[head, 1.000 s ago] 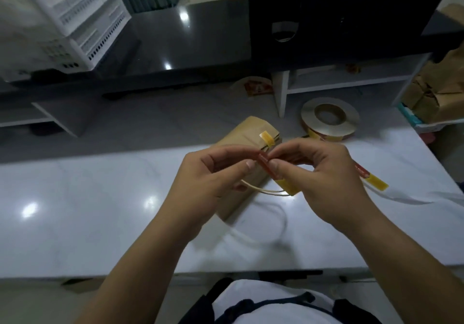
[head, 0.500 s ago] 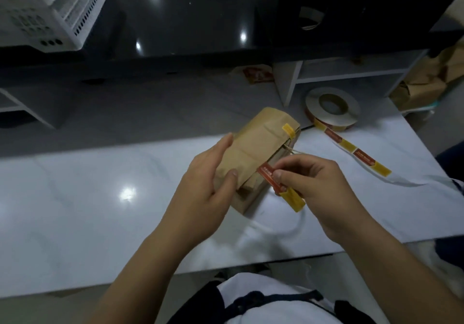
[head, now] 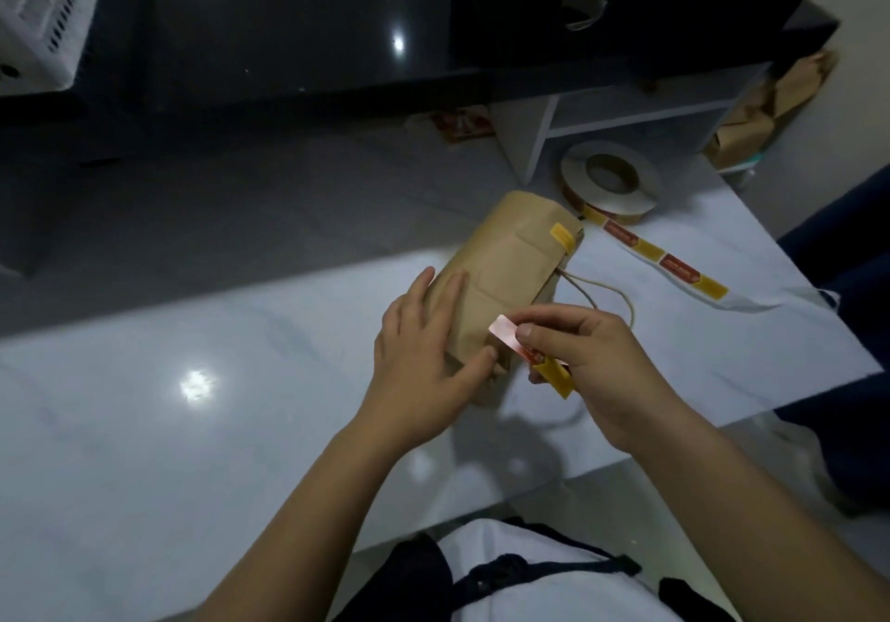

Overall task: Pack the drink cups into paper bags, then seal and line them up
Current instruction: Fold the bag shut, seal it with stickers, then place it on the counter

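While L hand [head: 424, 356] presses paper bag [head: 505, 260], R hand [head: 592, 361] pinches sticker [head: 506, 339].

Bare counter [head: 144, 429] left of the paper bag [head: 505, 274]; sticker roll [head: 611, 188], strip [head: 674, 270], shelf leg [head: 525, 144] close to its right.

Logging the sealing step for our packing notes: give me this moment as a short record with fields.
bag: paper bag lies on its side on the white table
sealed: yellow sticker on the fold's far end
left: left hand rests flat on the bag
right: right hand pinches a loose sticker at the bag's near end
supply: sticker roll behind the bag, strip trailing right
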